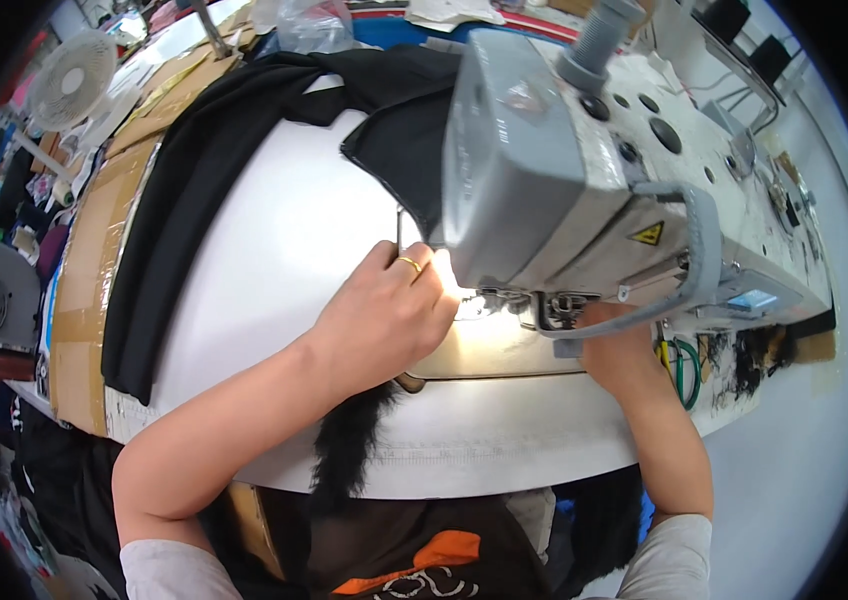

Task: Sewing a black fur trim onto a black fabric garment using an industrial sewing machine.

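Nearest me, black fur trim (349, 450) hangs over the table (274, 250) edge between my forearms and runs up under my left hand (389, 315). That hand lies palm down on the lit metal plate (499, 350) with fingers curled toward the needle area (504, 300), a gold ring (410, 264) on one finger; it presses the material flat, though I cannot tell whether it pinches anything. My right hand (616, 345) is tucked under the head of the grey sewing machine (584, 180), mostly hidden, so I cannot tell its grip. Green-handled scissors (684, 370) lie just right of it. Beyond my left hand, black fabric (204, 170) drapes across the white table toward the far edge. Brown cardboard (89, 270) covers the left side, and a white fan (72, 80) stands far left.
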`<act>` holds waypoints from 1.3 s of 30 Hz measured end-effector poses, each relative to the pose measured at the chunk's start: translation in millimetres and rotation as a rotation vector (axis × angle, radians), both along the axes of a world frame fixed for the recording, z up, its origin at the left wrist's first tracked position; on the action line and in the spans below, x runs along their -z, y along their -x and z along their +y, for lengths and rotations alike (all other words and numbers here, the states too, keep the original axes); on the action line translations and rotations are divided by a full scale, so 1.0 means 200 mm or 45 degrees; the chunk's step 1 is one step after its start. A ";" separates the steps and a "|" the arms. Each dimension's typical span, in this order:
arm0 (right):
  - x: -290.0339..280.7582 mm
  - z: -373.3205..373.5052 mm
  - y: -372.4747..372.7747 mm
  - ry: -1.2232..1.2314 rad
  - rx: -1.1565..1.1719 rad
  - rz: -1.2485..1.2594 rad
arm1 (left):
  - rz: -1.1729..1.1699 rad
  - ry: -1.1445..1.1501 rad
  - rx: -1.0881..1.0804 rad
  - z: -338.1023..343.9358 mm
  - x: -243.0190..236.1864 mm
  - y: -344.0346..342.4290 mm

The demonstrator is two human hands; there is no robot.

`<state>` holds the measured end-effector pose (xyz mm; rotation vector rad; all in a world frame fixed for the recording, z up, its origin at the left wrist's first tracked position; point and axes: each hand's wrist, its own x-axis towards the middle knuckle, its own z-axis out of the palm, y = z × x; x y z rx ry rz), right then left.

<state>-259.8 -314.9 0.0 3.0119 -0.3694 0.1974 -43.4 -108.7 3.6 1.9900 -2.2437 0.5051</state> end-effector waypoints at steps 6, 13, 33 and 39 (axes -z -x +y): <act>-0.02 0.11 -0.07 0.137 -0.261 -0.296 | 0.286 0.089 0.069 -0.03 0.02 -0.07; 0.11 0.14 -0.14 0.340 -0.361 -0.263 | 0.703 0.345 0.141 -0.12 0.04 -0.31; -0.01 0.07 -0.17 -0.879 -0.129 -0.081 | 0.238 -0.134 -0.028 0.19 -0.19 -0.03; 0.00 0.08 -0.10 -0.228 -0.558 -0.338 | -0.090 -0.314 -0.145 0.19 -0.26 0.23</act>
